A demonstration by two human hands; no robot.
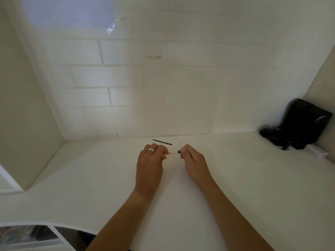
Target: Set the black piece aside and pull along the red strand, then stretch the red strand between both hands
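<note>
At the frame's centre, my left hand (pixel 149 161) and right hand (pixel 193 160) each pinch an end of a clear pen barrel (pixel 172 154) above the surface (pixel 235 187). Pulling unevenly could drop it onto the thin refill (pixel 161 142) behind.

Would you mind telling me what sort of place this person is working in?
Probably a kitchen or utility nook: a white counter set in a recess, a white brick-pattern tiled wall behind it, and a black device with cables in the right corner.
</note>
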